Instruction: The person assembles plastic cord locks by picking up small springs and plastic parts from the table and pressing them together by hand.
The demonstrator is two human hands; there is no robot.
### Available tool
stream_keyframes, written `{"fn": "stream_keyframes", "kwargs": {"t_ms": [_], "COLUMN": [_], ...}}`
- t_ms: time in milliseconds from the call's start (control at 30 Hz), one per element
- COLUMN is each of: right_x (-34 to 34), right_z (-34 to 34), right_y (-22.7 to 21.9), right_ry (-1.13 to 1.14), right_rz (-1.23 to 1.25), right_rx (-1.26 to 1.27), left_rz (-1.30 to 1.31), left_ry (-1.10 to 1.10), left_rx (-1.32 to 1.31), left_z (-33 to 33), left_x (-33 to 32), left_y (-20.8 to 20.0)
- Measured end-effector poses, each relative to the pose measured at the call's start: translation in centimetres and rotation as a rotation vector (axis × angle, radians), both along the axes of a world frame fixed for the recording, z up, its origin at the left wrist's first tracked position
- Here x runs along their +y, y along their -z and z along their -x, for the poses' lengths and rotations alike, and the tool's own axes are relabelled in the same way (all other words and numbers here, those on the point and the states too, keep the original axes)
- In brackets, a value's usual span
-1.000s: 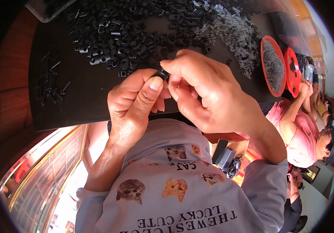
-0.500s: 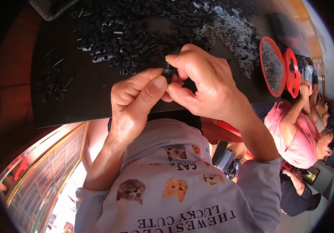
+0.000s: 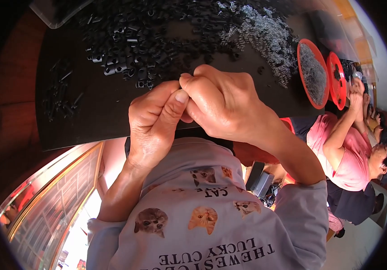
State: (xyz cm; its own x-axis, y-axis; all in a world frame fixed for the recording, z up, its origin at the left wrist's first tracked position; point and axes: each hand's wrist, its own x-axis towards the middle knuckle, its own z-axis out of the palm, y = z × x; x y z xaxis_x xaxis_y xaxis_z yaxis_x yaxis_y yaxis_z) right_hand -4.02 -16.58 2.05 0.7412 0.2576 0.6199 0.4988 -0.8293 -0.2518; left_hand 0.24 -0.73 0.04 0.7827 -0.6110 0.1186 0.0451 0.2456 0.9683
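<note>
Hands [image 3: 189,108] pressed together (part hidden), black clips [image 3: 130,49] beyond

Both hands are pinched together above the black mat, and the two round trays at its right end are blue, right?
Not quite. The head view shows the left hand and right hand pinched together above the black mat, but the two round trays are red.

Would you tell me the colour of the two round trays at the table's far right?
Red, best seen in the head view.
</note>
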Motion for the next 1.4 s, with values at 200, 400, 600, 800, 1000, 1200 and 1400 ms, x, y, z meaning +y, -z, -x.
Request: {"fn": "stream_keyframes", "kwargs": {"t_ms": [200,400,600,800,1000,1200,1400], "right_x": [-0.5,-1.7,-1.3,-1.5,-2.0,-2.0,-2.4], "right_z": [1.1,1.2,0.5,0.2,0.8,0.9,0.6], "right_y": [-1.3,-3.2,-1.8,-1.3,-2.3,-2.3,-2.0], "right_ry": [0.013,0.002,-0.085,-0.056,-0.034,-0.047,-0.042], "right_rz": [-0.031,-0.573,-0.543,-0.556,0.015,0.171,0.148], "right_rx": [0.102,0.571,0.429,0.395,0.139,0.16,0.062], "left_rz": [-0.01,-0.059,-0.105,-0.142,-0.018,-0.018,0.07], "left_ry": [0.046,0.019,0.027,0.069,0.049,0.115,0.068], "left_rx": [-0.023,0.046,-0.108,-0.085,0.016,0.186,0.284], "left_z": [0.1,0.5,0.4,0.1,0.0,-0.2,-0.5], "left_x": [0.2,0.2,0.2,0.6,0.5,0.9,1.0], "left_y": [0.4,-0.4,0.0,0.2,-0.3,-0.6,-0.5]}}
